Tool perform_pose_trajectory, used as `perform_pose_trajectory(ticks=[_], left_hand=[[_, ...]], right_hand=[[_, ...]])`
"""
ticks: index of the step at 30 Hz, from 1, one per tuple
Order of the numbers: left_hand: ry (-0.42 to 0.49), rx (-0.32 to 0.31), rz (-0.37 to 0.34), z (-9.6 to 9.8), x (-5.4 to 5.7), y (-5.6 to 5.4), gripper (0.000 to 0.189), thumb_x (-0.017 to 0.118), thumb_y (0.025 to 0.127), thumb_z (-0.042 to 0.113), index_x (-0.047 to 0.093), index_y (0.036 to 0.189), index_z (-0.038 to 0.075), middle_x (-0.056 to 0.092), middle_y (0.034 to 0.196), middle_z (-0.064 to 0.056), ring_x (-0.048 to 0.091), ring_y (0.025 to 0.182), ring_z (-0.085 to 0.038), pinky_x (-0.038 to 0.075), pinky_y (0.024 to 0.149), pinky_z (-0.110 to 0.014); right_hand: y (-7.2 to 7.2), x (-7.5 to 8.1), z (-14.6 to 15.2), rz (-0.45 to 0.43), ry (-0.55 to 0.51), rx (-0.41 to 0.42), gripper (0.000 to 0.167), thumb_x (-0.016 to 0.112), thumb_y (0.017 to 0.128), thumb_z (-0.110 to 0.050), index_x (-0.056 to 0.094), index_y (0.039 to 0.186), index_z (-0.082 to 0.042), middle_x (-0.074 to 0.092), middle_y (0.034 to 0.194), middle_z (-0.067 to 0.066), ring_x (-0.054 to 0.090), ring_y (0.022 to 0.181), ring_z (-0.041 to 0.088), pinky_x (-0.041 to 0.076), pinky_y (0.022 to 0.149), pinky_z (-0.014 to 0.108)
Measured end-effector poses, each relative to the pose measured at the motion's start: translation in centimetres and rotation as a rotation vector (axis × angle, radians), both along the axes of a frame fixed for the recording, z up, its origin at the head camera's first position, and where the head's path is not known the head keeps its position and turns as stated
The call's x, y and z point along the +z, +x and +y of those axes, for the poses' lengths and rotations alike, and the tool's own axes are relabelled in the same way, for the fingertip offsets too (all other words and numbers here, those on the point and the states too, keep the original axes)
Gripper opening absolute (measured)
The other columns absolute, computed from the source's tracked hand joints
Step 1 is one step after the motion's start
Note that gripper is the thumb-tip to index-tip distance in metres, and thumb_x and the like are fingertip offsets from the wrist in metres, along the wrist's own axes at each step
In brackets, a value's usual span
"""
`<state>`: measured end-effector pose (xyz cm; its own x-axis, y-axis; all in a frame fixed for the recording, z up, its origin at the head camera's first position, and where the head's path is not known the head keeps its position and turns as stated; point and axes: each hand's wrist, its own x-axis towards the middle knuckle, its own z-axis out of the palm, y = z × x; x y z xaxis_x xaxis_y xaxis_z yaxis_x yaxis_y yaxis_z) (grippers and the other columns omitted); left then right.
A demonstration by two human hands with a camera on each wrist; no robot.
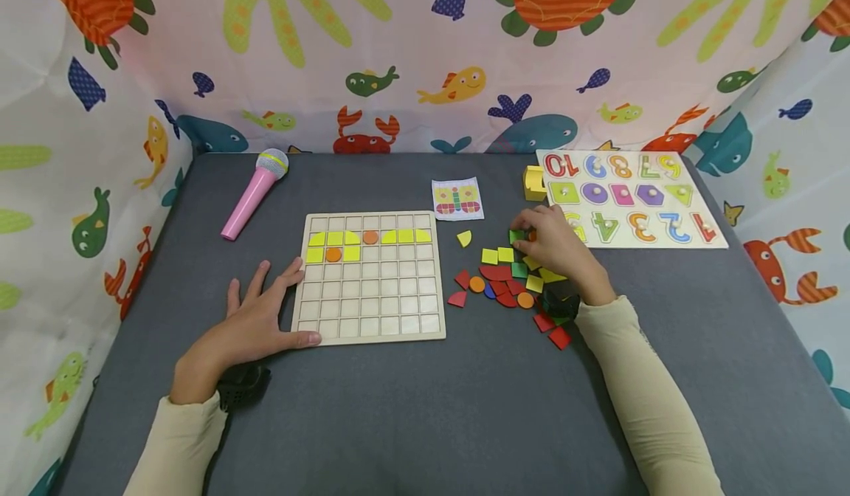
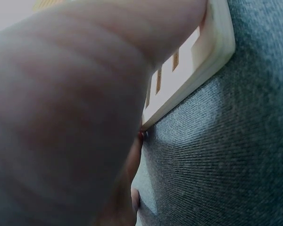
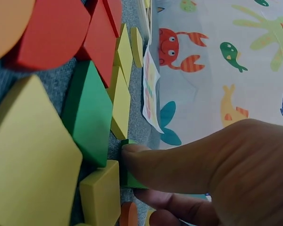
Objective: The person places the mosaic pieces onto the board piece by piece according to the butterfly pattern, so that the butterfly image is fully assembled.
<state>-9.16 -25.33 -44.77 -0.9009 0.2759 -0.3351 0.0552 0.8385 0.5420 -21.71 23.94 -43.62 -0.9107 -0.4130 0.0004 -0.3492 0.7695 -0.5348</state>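
A wooden grid board lies on the table, its upper rows partly filled with yellow tiles and orange round tiles. My left hand rests at its left edge, fingers spread, with the thumb on the lower left corner. In the left wrist view the thumb side covers part of the board. My right hand is at the far edge of a pile of coloured tiles. Its thumb and a finger pinch a green tile, as the right wrist view shows.
A small picture card lies beyond the board. A pink toy microphone is at the back left. At the back right are a number and shape board and a yellow block. A patterned curtain surrounds the table.
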Motion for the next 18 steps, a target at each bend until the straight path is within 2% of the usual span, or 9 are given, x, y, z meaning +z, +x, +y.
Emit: perform_pose_trajectory(ticks=[6, 12, 14, 18], left_hand=[[0.011, 0.001, 0.005, -0.01, 0.0, 0.09, 0.124, 0.087, 0.081, 0.063, 0.022, 0.17, 0.008, 0.008, 0.177, -0.022, -0.01, 0.158, -0.055, -0.018, 0.111, -0.08], [0.007, -0.004, 0.013, -0.13, -0.21, 0.08, 0.122, 0.086, 0.083, 0.061, 0.021, 0.171, 0.008, 0.008, 0.177, -0.022, -0.01, 0.158, -0.054, -0.018, 0.112, -0.08], [0.008, -0.005, 0.014, -0.16, -0.28, 0.07, 0.121, 0.086, 0.083, 0.061, 0.021, 0.171, 0.008, 0.009, 0.177, -0.022, -0.01, 0.158, -0.054, -0.018, 0.112, -0.08], [0.006, -0.006, 0.014, -0.21, -0.32, 0.02, 0.12, 0.085, 0.084, 0.062, 0.021, 0.171, 0.009, 0.009, 0.177, -0.022, -0.01, 0.158, -0.054, -0.018, 0.112, -0.08]], right_hand=[[-0.17, 0.19, -0.13, -0.015, -0.019, 0.004, 0.015, 0.078, 0.094, 0.002, 0.071, 0.108, 0.004, 0.067, 0.098, 0.018, 0.055, 0.094, 0.036, 0.046, 0.084, 0.049], [0.15, 0.44, -0.12, -0.065, -0.009, -0.015, 0.016, 0.075, 0.097, 0.0, 0.072, 0.113, 0.002, 0.069, 0.097, 0.015, 0.057, 0.085, 0.031, 0.05, 0.074, 0.043], [0.36, 0.52, -0.13, -0.053, -0.024, -0.024, 0.014, 0.075, 0.098, 0.0, 0.074, 0.112, 0.002, 0.07, 0.096, 0.015, 0.058, 0.083, 0.03, 0.05, 0.072, 0.042], [0.79, 0.69, -0.34, 0.03, -0.095, -0.059, 0.008, 0.076, 0.098, 0.0, 0.075, 0.106, 0.001, 0.073, 0.093, 0.014, 0.061, 0.079, 0.028, 0.051, 0.069, 0.04]])
